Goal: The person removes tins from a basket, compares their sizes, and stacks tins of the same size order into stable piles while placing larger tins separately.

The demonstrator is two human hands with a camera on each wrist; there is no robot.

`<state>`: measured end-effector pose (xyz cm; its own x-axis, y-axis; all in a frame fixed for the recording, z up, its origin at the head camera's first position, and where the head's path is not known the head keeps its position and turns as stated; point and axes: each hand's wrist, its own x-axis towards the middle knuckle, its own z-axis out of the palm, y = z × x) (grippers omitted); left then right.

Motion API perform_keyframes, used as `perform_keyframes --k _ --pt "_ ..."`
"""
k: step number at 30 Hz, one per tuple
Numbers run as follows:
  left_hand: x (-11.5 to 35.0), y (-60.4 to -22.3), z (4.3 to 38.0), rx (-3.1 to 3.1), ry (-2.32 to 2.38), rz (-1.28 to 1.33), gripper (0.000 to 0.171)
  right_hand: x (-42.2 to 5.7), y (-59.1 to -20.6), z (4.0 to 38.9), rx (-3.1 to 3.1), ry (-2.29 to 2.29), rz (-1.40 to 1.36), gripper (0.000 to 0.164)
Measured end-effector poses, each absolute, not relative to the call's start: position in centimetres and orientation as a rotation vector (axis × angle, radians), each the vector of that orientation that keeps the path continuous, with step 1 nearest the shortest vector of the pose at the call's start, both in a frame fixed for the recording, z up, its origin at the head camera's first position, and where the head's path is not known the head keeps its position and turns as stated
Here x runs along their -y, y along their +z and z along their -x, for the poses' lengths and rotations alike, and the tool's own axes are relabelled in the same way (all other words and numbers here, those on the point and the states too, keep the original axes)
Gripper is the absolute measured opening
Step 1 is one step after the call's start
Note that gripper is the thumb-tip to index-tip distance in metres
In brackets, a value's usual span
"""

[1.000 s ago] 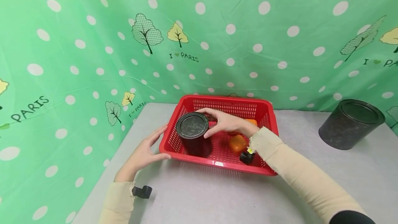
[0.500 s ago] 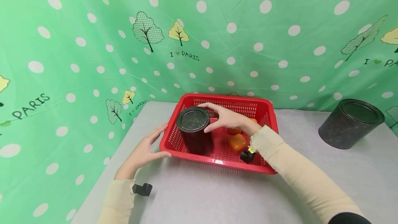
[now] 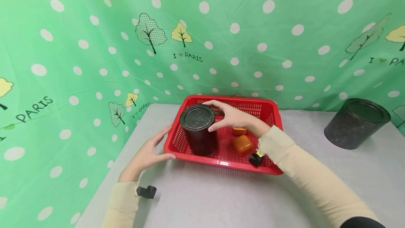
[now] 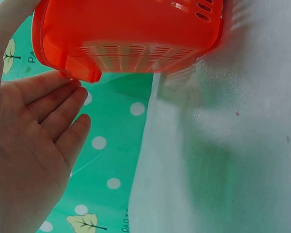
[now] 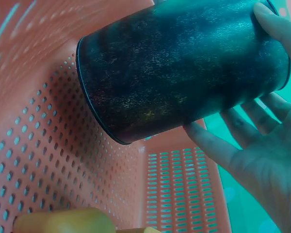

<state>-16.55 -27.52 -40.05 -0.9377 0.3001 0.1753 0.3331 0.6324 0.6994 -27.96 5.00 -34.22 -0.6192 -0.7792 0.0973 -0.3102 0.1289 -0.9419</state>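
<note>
The right hand (image 3: pixel 231 117), fingers curved, is gripping a black can (image 3: pixel 202 134) inside a red basket (image 3: pixel 209 160), near an orange block (image 3: pixel 243 145); the left hand (image 3: pixel 146 156), fingers straight, is touching the basket; another can (image 3: pixel 355 124) is standing apart.

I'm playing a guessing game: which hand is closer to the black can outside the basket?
Right. The right hand grips another can in the red basket, left of the outside can; the left hand is farther left, at the basket's left end.
</note>
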Motion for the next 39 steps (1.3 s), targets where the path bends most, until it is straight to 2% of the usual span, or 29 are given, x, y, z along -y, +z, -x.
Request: perform_keyframes --k 22,39 --pt "27.5 -40.0 16.6 2.792 -1.234 0.546 0.099 -9.1 -30.4 26.3 -2.119 -1.631 0.969 0.074" --pt "27.5 -40.1 16.6 2.794 -1.245 0.520 0.098 -15.1 -27.9 23.4 -2.258 -1.796 0.897 0.066"
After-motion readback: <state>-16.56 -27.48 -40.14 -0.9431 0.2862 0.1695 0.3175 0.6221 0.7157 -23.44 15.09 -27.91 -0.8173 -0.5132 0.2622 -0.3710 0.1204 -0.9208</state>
